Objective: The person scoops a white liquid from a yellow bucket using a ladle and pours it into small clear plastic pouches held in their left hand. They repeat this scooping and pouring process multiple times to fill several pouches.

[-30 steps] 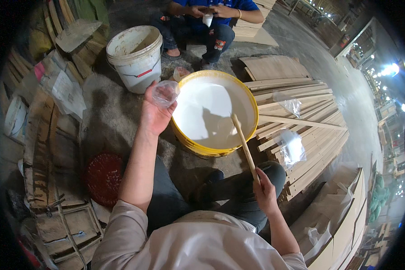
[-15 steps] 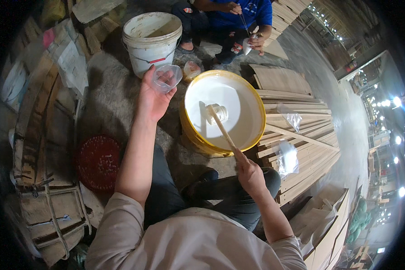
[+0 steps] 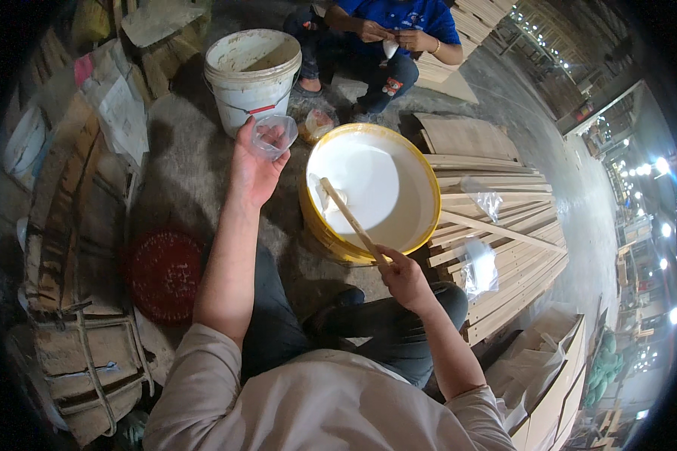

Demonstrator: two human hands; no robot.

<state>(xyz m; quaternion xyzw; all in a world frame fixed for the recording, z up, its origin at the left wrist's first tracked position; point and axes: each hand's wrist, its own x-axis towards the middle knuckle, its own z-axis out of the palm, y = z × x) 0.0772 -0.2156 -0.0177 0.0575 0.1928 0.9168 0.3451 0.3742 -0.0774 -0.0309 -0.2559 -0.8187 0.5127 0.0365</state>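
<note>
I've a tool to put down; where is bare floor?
Left of the left hand, between the white bucket and the red disc. Also right of the wooden slats. It is crowded right of the yellow tub, where slats and plastic bags lie.

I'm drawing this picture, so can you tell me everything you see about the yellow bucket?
The yellow bucket is round, open and plastic-looking. It stands upright on the floor, holding smooth white stuff that looks wet. A wooden stick, in the grip of the right hand, slants in over its near rim. Wooden strips lie close on its right; whether they touch it is unclear.
</note>
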